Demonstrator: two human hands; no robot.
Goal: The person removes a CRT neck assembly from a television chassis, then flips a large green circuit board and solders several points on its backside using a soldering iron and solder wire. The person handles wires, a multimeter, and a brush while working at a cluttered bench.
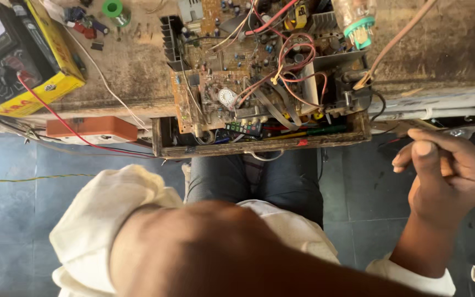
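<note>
My right hand point(449, 176) hovers at the right, below the edge of the workbench point(446, 55), with thumb and fingers curled together; nothing is clearly held in them. A thin dark wire point(391, 142) runs near its fingertips, and I cannot tell whether they touch. My left forearm point(204, 253), in a rolled-up cream sleeve, fills the foreground; its hand is outside the frame. An exposed circuit board chassis point(248, 71) with red and white wires sits on the bench above an open wooden drawer point(259, 147) holding tools.
An analog multimeter in a yellow box point(12, 60) lies at the left, its red lead point(56, 116) trailing past an orange box point(92, 129). A green solder spool point(114, 8), a glass tube with a teal socket point(358, 22) and a brown cable point(402, 38) lie on the bench. Grey floor tiles point(6, 220) are below.
</note>
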